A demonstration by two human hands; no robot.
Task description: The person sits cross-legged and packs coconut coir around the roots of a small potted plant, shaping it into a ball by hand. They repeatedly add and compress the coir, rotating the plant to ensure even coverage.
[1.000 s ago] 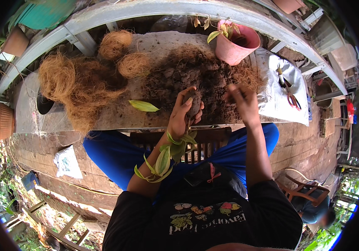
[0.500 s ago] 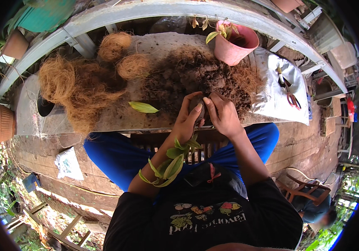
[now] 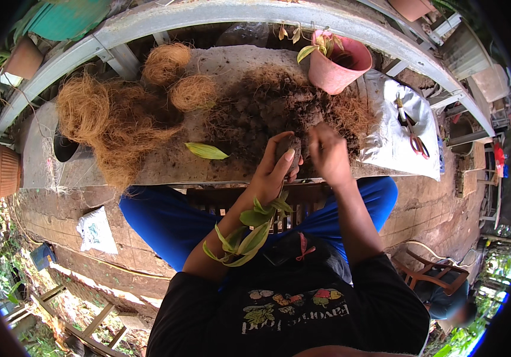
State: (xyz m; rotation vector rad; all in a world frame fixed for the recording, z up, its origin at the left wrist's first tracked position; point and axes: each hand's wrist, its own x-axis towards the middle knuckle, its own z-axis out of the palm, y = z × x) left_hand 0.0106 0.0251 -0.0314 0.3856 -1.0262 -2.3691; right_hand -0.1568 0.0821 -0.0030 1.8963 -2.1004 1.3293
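Observation:
My left hand (image 3: 270, 169) is closed around the dark root ball (image 3: 290, 146) of a small leafy plant (image 3: 254, 233). The plant points downward, its green, yellow-edged leaves hanging along my left forearm. Just right of the root ball is my right hand (image 3: 331, 157), its fingers bent and smeared by motion. Whether it holds anything is not visible. Both hands are over the near side of a heap of dark soil and fibre (image 3: 261, 113) on the table (image 3: 166, 172). A loose yellow-green leaf (image 3: 206, 150) lies left of my left hand.
Brown coconut fibre (image 3: 118, 128) is heaped at the left of the table, with two fibre balls beside it. A pink pot (image 3: 339, 74) holding a plant stands behind the soil. Red-handled pruning shears (image 3: 411, 131) rest on a white sack (image 3: 380, 143) at the right.
My right hand has come away from the root ball, moving slightly right. My left hand still grips the plant, and more of the root ball's top shows.

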